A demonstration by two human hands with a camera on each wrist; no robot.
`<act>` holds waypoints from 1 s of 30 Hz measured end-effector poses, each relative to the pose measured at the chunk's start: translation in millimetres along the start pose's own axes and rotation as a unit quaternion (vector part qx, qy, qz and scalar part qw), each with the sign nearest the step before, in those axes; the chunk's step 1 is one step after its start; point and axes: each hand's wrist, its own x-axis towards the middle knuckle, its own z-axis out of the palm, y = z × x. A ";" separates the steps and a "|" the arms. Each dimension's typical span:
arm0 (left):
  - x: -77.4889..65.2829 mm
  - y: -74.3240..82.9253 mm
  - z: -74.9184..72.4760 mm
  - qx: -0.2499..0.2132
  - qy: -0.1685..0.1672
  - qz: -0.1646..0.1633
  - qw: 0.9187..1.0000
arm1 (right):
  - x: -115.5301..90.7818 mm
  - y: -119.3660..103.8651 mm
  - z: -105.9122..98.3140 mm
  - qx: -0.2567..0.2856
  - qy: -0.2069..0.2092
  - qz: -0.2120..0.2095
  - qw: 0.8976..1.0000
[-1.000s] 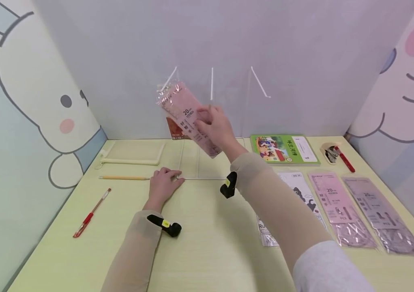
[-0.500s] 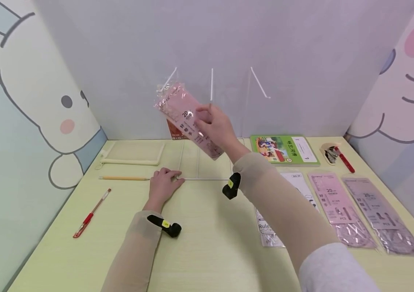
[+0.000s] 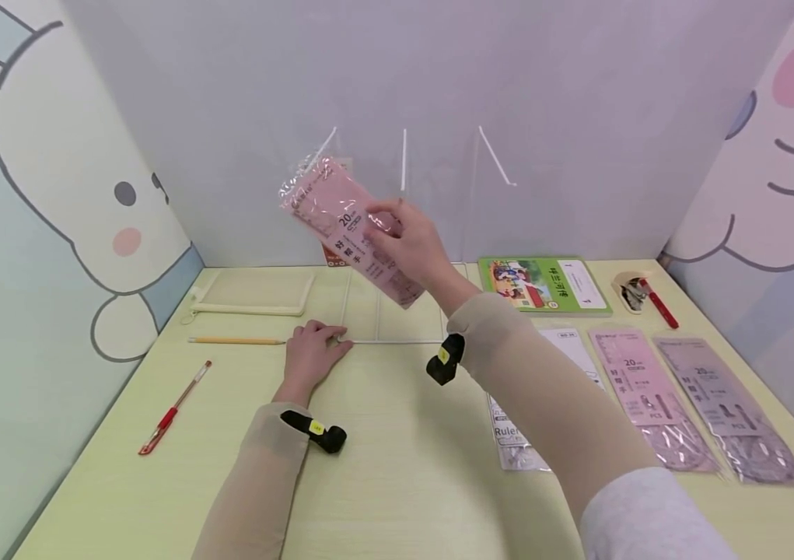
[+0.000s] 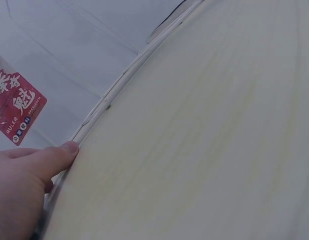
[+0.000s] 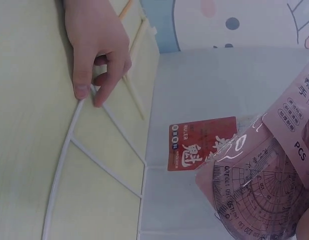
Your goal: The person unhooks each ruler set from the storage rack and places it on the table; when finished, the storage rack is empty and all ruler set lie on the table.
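Over the pale table (image 3: 383, 459), from the head, we pinch a tilted pink ruler packet (image 3: 323, 210) in our right hand (image 3: 412, 241), while our left hand (image 3: 313, 351) pinches the white wire rack (image 3: 400, 342) at its corner. From the left wrist, we see our thumb on the rack, near a red card (image 4: 24, 102). From the right wrist, the packet shows a clear protractor (image 5: 254, 187).

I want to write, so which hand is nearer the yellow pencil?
Left: the left hand is just beside the pencil, by its tip; the right hand is raised farther right, holding a pink packet.

Glare on pink packet (image 3: 346, 232), wrist views dimmer
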 end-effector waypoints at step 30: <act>1.7 0.9 1.9 0.011 -0.001 -0.012 1.000 | -68.4 82.0 -36.0 0.098 -0.040 0.133 0.985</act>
